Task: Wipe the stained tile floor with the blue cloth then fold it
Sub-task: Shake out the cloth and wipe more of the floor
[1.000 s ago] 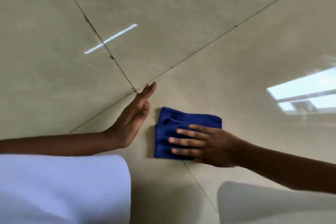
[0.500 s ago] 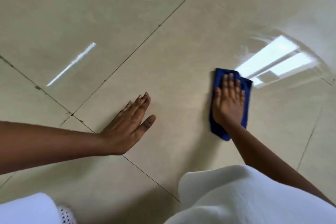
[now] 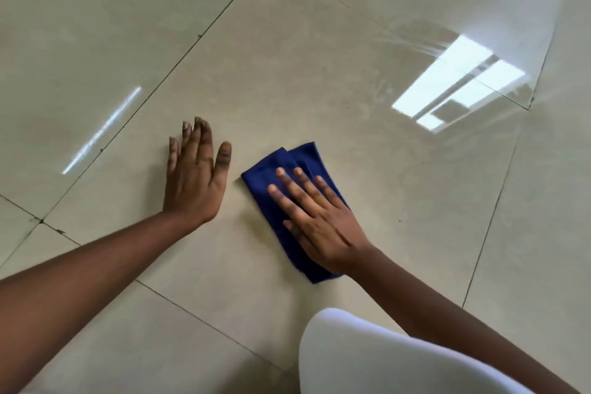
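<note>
Nearest the camera: a white-clad knee at the lower edge, person crouched low over the tile floor.

Right hand lies flat on the blue cloth, fingers slightly spread and straight, pressing down and not gripping. The cloth sits bunched in a loose double layer under the palm, on the middle tile, just right of the left hand and not touching it.

Left hand rests palm-down on bare tile, fingers close together, thumb out, holding nothing. Appears to be taking body weight.

Risk 1: floor is glossy; if the wiped patch is damp, the bracing left hand could slide and tip the person forward.

Risk 2: with pressure only from a flat palm, the cloth could slip out from under it on a fast stroke, or roll up at its free far edge, leaving streaks.

Farther out: faint smeared arcs show near the bright window reflection. Cannot tell if they are stain or wipe residue. If missed, wiping stays incomplete before folding begins.
</note>
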